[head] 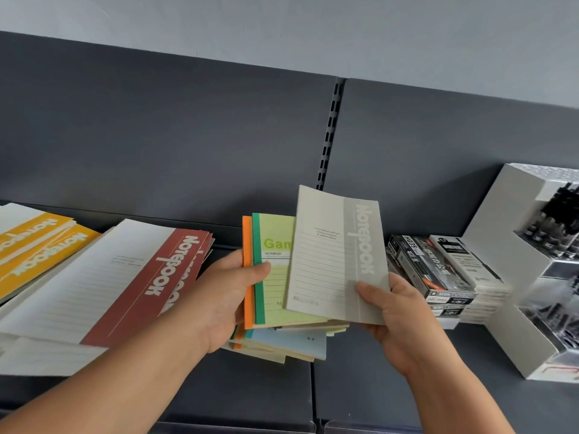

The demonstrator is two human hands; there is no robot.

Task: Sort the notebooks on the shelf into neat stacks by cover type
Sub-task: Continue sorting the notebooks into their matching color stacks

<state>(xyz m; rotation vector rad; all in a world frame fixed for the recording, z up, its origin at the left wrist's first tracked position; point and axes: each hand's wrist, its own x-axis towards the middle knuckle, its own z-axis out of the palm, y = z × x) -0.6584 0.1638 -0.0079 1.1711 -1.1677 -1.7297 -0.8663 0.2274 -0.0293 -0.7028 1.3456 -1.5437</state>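
My right hand (398, 311) pinches the lower right corner of a small grey notebook (332, 258) and holds it up, above the shelf. My left hand (225, 296) grips a handful of small notebooks by their spines; the front one is green (275, 270), with an orange-spined one (247, 270) behind it. More small pastel notebooks (291, 343) fan out loosely under that handful. To the left lie large notebooks with red bands (150, 277), and further left ones with yellow bands (34, 245).
The dark grey shelf (360, 377) has a dark back panel with a slotted upright (329, 136). Black and white pen boxes (445, 270) are stacked at the right. A white stepped display stand (513, 277) with dark pens fills the far right.
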